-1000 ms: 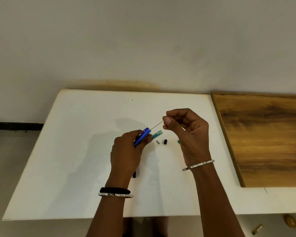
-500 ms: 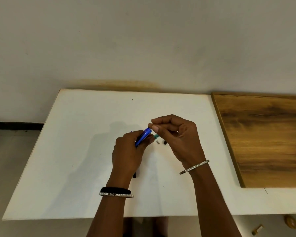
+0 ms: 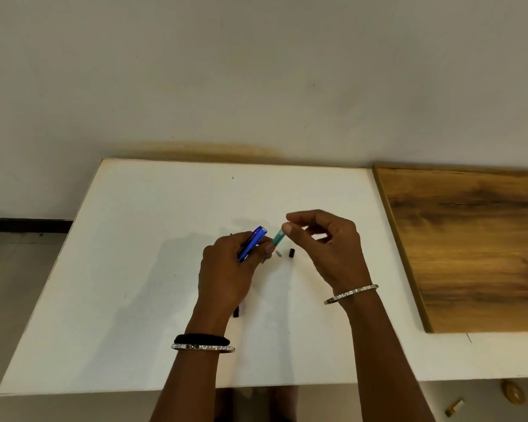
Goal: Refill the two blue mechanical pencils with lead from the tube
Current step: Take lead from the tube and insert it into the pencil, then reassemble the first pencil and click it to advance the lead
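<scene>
My left hand (image 3: 226,275) is closed around a blue mechanical pencil (image 3: 253,242), whose open back end points up and to the right. The lower end of the teal lead tube (image 3: 278,239) sits against my left thumb, beside the pencil. My right hand (image 3: 329,251) has its thumb and forefinger pinched at the tube's upper end. No lead shows between the hands. A black piece (image 3: 236,312) pokes out from under my left hand; I cannot tell whether it belongs to the second pencil.
A small black cap (image 3: 292,253) and a tiny grey piece (image 3: 278,253) lie on the white table (image 3: 134,269) just below the tube. A wooden board (image 3: 470,245) covers the table's right side. Small objects lie on the floor at lower right.
My right hand held a thin lead above the pencil, brought it down to the pencil's open end, and has now shifted right to the teal tube. The lead is out of sight.
</scene>
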A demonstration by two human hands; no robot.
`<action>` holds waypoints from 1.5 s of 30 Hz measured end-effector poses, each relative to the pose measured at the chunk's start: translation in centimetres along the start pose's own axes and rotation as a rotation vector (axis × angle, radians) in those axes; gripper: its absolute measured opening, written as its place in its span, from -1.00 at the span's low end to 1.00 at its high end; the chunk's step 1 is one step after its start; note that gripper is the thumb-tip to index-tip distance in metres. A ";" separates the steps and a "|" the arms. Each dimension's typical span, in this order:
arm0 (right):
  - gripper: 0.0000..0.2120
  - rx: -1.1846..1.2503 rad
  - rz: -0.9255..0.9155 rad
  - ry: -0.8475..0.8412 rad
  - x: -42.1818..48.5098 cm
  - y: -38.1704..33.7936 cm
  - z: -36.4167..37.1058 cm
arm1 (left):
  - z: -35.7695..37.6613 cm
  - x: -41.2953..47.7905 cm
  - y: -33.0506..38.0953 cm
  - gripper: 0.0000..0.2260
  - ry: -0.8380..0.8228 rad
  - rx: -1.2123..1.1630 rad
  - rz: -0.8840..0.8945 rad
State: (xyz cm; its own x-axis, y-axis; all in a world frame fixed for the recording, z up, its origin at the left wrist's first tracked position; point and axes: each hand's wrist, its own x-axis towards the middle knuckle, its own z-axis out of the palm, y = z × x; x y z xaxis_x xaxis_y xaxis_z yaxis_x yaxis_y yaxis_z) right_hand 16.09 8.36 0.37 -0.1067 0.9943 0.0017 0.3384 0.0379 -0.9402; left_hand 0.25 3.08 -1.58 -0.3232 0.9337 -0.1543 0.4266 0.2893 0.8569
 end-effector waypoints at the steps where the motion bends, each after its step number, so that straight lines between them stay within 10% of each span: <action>1: -0.88 0.001 0.018 -0.029 0.0 0.2 0.0 | 0.1 0.0 0.0 -0.82 -0.003 -0.006 0.011; 9: -0.90 0.176 0.133 -0.038 0.3 1.2 -0.6 | 0.3 0.0 -0.1 -0.85 -0.014 -0.057 0.061; 17: -0.84 -0.364 0.139 0.027 0.4 3.3 -2.3 | 0.5 0.0 -0.1 -0.57 0.062 -0.003 0.056; 37: -0.93 -0.475 0.037 0.141 0.2 2.7 0.4 | 0.1 -0.3 0.3 -0.74 0.043 -0.116 0.067; 45: -0.85 -0.700 0.037 -0.056 -0.4 2.2 3.0 | -0.4 -0.2 -0.1 -0.68 0.090 -0.102 0.091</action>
State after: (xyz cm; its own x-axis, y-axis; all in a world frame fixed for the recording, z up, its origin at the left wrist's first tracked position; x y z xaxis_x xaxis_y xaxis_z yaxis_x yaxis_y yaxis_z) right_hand 14.07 7.76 -2.76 -0.1247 0.9903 -0.0613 0.8629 0.0778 -0.4994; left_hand -0.08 2.79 -1.39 -0.3630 0.9312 -0.0329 0.3712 0.1769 0.9116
